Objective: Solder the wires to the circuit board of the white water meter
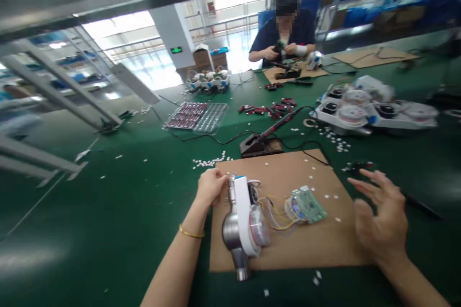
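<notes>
On the left, angled metal legs (66, 83) rise from the green worktop (144, 211). A green sign (176, 50) hangs on a far pillar (its marking is too small to read), and no brand or label is legible elsewhere. Nearer, a clear tray (213, 117) is partly filled with dark red pieces, and small white bits (211, 162) are scattered on this side of it.

The left hand (211, 187) is at the far end of a metal-and-white unit (245, 215), its fingers drawn together and seemingly pinching that end. The unit lies near the left edge of a cardboard sheet (306, 251). Beyond the sheet, a soldering iron (278, 125) rests tilted in its stand (256, 146). Farther back, a co-worker (302, 26) sits with both hands raised around a dark piece.

Thin wires (288, 227) run right from the unit to a green circuit board (312, 207). The step in hand looks like steadying the unit; any next move calls for keeping those wires slack. At the right, the right hand (383, 220) hovers with fingers spread wide, holding nothing. Beyond it sit white assemblies (406, 120); farther right lies a black pen-like tool (425, 207).
</notes>
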### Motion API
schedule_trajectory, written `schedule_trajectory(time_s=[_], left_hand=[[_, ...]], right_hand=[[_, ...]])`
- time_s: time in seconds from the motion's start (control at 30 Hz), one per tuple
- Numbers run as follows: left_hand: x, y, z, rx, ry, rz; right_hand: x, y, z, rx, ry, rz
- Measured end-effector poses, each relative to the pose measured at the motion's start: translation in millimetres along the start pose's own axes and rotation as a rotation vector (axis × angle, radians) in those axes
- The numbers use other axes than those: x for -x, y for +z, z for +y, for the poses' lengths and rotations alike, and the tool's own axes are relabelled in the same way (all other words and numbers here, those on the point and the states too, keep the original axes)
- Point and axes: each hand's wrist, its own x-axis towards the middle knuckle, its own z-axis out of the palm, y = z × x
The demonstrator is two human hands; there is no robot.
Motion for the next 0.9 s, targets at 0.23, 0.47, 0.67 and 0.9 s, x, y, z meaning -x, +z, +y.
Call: schedule_trajectory(time_s=[0.23, 0.47, 0.67, 0.9], left_hand=[[2.8, -21.1, -18.0, 0.325, 0.122, 0.196], [40.3, -48.7, -12.4, 0.379, 0.173, 0.250], [73.2, -54.6, -2.9, 0.348, 0.247, 0.293], [98.4, -43.3, 5.4, 0.346, 0.368, 0.253]], right_hand=[[3.5, -66.0, 89.7, 0.613, 0.529, -0.453], [-12.0, -75.0, 78.9, 0.763, 0.583, -0.746], [-33.5, -96.5, 46.1, -0.385, 1.113, -0.555], [-13.8, -81.2, -63.9, -1.082, 0.527, -0.767]])
